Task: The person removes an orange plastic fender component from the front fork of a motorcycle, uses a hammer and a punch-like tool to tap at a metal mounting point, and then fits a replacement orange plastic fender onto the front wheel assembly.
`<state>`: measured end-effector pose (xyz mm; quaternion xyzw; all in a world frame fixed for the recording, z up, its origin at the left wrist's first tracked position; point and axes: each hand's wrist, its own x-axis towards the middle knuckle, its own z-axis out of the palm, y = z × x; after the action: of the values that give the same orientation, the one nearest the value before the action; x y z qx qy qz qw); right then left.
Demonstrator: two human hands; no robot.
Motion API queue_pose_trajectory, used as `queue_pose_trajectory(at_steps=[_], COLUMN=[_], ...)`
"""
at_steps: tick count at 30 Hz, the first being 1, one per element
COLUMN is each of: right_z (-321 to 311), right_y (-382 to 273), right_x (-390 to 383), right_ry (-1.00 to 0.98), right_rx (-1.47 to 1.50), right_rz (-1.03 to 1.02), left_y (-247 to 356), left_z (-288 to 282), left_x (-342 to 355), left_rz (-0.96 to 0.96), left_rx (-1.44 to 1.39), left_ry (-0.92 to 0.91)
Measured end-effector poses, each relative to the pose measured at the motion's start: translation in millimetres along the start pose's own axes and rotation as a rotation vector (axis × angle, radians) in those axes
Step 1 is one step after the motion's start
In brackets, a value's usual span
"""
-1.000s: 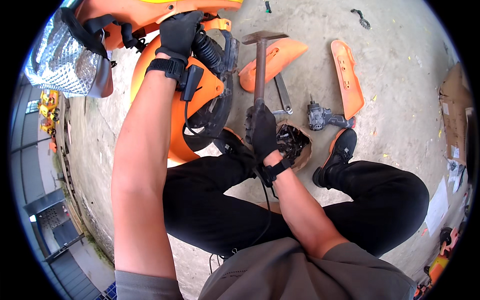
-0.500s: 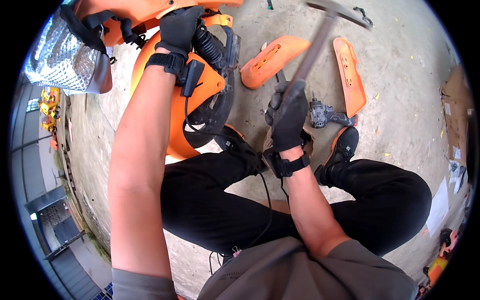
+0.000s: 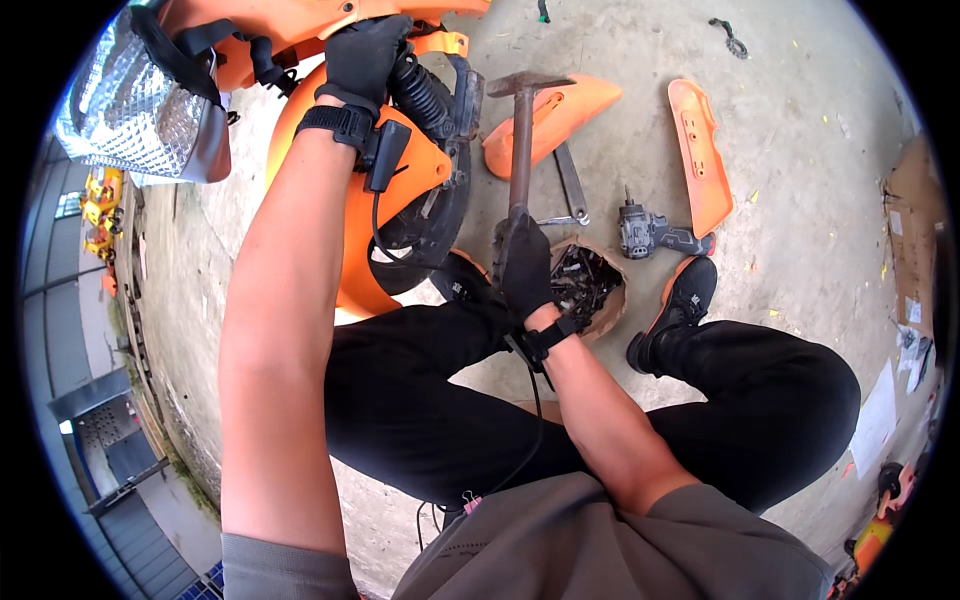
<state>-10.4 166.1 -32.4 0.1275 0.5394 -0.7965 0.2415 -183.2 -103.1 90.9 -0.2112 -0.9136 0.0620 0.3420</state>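
Note:
My right hand (image 3: 523,268), in a black glove, is wrapped round the handle of a hammer (image 3: 522,150). The hammer's head, long and tapering, points away from me, close to the black tyre and over an orange plastic cover. At the far left my left hand (image 3: 366,62), also gloved, is curled against an orange scooter-like vehicle (image 3: 300,28), at the top of a black coil shock absorber (image 3: 420,92). What its fingers grip is hidden. An orange fender (image 3: 375,200) covers the black wheel (image 3: 440,215) beneath.
Between my shoes sits an open bag (image 3: 590,288) of dark screws. Beyond it lie a wrench (image 3: 570,182), a cordless impact driver (image 3: 655,232) and two orange covers (image 3: 700,155) (image 3: 570,105). A silver padded bag (image 3: 140,110) hangs far left. Cardboard (image 3: 910,240) stands at right.
My right hand has swung the hammer down and left, from a raised slant to nearly straight ahead beside the wheel. The bag of screws has come into fuller view. My left hand stays in place.

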Motion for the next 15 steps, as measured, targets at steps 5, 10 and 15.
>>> queue_pose_trajectory(at_steps=[5,10,15], right_z=[-6,-10,-9], right_y=[15,2,-64], right_x=[6,11,4], right_ry=[-0.041,-0.037,0.089], right_rx=[0.042,0.017,0.314], right_rz=[0.126,0.085,-0.076], left_y=[2,-2,-1], left_z=[-3,-1,6], left_x=[4,-1,-6], left_rz=[-0.003,-0.015,-0.157], left_rx=[0.011,0.023,-0.015], left_ry=[-0.064,-0.098,-0.122])
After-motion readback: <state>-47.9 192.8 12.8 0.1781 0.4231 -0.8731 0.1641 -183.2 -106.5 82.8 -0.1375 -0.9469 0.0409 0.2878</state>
